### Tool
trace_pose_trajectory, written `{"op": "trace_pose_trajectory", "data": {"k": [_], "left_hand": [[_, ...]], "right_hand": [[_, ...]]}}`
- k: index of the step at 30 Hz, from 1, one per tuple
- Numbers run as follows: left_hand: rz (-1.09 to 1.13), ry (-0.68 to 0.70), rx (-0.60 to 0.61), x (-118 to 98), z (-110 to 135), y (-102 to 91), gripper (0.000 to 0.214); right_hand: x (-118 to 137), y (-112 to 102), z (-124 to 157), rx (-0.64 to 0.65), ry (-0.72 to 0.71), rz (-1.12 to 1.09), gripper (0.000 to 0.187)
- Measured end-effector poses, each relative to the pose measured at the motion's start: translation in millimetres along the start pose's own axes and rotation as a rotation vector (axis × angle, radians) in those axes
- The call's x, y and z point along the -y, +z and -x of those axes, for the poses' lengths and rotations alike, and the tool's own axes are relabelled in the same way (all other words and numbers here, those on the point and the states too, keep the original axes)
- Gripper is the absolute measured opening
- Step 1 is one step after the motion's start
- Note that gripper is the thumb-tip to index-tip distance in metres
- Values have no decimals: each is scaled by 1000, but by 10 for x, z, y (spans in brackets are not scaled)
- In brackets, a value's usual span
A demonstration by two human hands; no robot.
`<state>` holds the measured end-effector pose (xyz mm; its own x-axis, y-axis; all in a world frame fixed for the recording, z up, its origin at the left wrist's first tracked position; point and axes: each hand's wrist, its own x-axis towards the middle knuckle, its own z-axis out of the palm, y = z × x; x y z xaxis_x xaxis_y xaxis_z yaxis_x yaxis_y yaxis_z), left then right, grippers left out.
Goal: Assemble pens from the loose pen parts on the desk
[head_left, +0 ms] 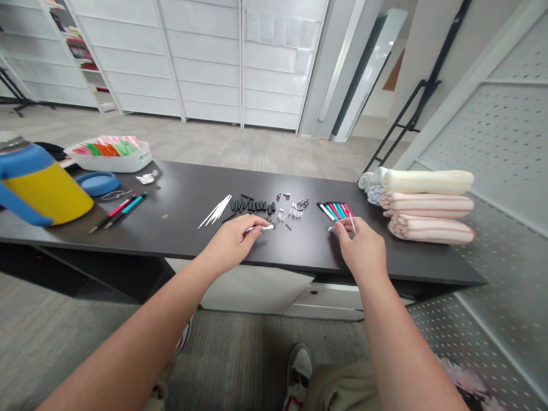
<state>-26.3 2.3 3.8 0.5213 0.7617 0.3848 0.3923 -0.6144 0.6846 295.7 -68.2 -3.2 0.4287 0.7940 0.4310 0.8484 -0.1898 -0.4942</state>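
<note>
1. Bare forearms (127,335) reach forward over a dark tabletop (184,192).
2. Left hand (229,243) has its thumb and fingertips pinched together on a small white plastic piece (268,227), held just above the tabletop. It looks light, stiff and possibly slippery, best gripped at its end.
3. Right hand (360,250) has its fingertips close together, apparently on a thin white stick (352,224), beside a row of colored pens (335,211). Light and likely fragile, it suits a gentle mid-length pinch.
</note>
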Motion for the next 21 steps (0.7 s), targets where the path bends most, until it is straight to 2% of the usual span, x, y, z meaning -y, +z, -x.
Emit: {"op": "trace_pose_trajectory", "data": {"k": [21], "left_hand": [[-20,0,17,-44,-10,10,29]], "right_hand": [[40,47,-61,41,3,48,19]]}}
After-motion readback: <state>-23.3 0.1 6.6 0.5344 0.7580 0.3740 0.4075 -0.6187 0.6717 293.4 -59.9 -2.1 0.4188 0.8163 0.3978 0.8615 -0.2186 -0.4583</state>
